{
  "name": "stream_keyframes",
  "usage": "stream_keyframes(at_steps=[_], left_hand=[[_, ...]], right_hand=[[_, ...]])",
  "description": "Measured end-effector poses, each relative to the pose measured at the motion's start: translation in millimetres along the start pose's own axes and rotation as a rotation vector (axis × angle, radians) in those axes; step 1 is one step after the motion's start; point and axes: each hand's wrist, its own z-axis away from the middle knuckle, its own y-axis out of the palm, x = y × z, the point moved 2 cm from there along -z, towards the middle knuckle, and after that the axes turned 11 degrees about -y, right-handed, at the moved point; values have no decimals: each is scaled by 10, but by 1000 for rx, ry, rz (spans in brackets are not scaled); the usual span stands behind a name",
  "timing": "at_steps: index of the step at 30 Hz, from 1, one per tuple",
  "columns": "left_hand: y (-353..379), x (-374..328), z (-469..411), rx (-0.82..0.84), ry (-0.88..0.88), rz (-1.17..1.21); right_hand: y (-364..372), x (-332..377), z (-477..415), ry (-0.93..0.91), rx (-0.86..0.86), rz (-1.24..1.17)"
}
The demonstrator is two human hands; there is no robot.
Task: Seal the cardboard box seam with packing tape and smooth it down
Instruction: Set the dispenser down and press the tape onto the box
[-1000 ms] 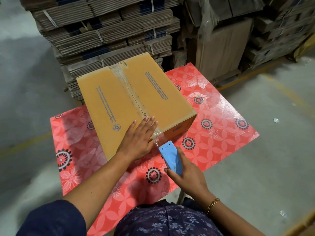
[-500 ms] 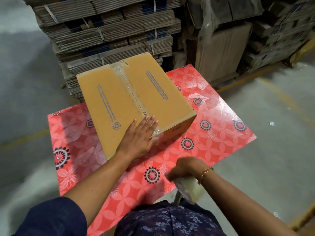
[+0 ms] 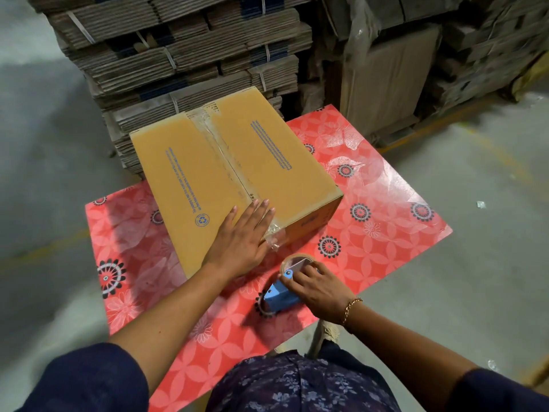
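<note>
A closed brown cardboard box lies on a red flowered table. Clear packing tape runs along its centre seam and folds over the near edge. My left hand lies flat, fingers spread, on the box's near edge beside the tape end. My right hand grips a blue tape dispenser with a roll of clear tape, resting on the table just in front of the box. The dispenser is apart from the box.
Tall bundles of strapped flat cardboard stand right behind the table. More cardboard stacks and plastic-wrapped sheets fill the back right. Grey concrete floor with a yellow line surrounds the table.
My right hand pulled the dispenser away from the box's near edge, dipped below the table edge, then set it on the table. The left hand stayed flat on the box.
</note>
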Motion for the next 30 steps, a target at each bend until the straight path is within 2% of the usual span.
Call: stream_keyframes(at_steps=[5, 7, 9, 10, 12, 14, 15, 17, 24, 30], left_hand=[[21, 10, -9, -4, -1, -6], [28, 11, -14, -7, 1, -5], [35, 8, -18, -7, 1, 3], [39, 8, -16, -8, 0, 5], [34, 9, -17, -9, -2, 8], [18, 6, -20, 2, -3, 17], [14, 2, -18, 8, -4, 20], [17, 6, -19, 11, -3, 19], [22, 2, -26, -22, 3, 16], [34, 10, -14, -50, 30, -8]], right_hand=[[193, 77, 74, -26, 4, 10], [190, 89, 164, 4, -35, -66], [52, 48, 205, 157, -183, -210], [-38, -3, 180, 304, -289, -311], [-260, -164, 35, 651, -465, -718], [-389, -345, -182, 887, -546, -1332], [-427, -413, -283, 932, -555, -1556], [-469, -481, -437, 924, -564, -1759], [-403, -455, -472, 858, -652, -1661], [-367, -387, -448, 871, -725, -1602]])
